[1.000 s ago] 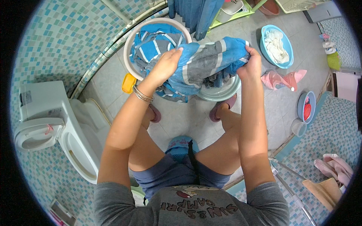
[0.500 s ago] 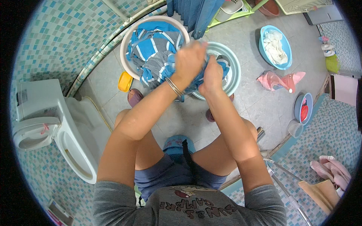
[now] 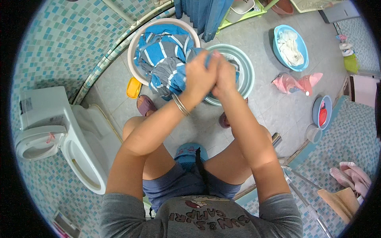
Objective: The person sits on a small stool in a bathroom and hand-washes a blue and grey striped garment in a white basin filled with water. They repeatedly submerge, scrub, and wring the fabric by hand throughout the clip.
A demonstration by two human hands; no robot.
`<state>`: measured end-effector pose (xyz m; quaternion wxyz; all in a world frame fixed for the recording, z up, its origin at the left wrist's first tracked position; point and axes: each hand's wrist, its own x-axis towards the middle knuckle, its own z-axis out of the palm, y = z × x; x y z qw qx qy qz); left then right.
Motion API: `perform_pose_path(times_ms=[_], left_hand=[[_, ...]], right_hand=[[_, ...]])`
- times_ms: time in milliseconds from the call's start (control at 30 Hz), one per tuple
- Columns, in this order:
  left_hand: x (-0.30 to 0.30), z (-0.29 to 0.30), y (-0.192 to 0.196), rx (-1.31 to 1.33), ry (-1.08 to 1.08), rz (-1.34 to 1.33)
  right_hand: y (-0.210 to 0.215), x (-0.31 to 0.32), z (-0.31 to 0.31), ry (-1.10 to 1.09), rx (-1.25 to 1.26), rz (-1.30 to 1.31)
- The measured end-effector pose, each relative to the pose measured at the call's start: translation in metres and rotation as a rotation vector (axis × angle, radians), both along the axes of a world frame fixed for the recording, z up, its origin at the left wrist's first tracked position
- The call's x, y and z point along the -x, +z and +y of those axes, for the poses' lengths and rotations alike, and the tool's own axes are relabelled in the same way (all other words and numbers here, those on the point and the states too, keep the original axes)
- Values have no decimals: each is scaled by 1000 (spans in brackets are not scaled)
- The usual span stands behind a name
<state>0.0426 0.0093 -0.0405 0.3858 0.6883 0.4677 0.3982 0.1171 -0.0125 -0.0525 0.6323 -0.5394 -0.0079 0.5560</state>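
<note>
My left hand (image 3: 197, 77) and my right hand (image 3: 224, 76) are pressed together, closed on a bunched part of a blue, grey and white striped cloth (image 3: 163, 47). Most of this cloth is heaped in a pale pink basin (image 3: 131, 63) at the left, and some hangs over its near rim. Both hands are over the left part of a pale green basin (image 3: 249, 79), where a little more cloth shows behind my right hand. My fingers hide the gripped part, and slight blur softens them.
A yellow dish (image 3: 133, 87) lies left of my slippered feet. At the right stand a blue basin of white cloth (image 3: 304, 51), a pink plastic bag (image 3: 291, 83) and a small blue tub (image 3: 316, 109). A toilet (image 3: 81, 160) is at the left, a blue curtain (image 3: 202, 20) at the back.
My hands have come closer together and now meet over the green basin. Less of the cloth shows between and below them. The whole view has shifted slightly.
</note>
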Motion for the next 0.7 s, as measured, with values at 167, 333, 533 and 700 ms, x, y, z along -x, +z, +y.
perform_pose_path(times_ms=[167,333,533,700], left_hand=[[-1,3,-4,-290,-65,-10],[-4,8,0,-105,26,36],[3,9,1,-159,7,106],[-1,-9,-1,-232,-36,50]], right_hand=[[-18,3,-8,1,-119,64],[-46,-10,-3,222,-1,-621],[5,11,-3,-66,-21,-9],[-13,-11,1,71,-70,-16]])
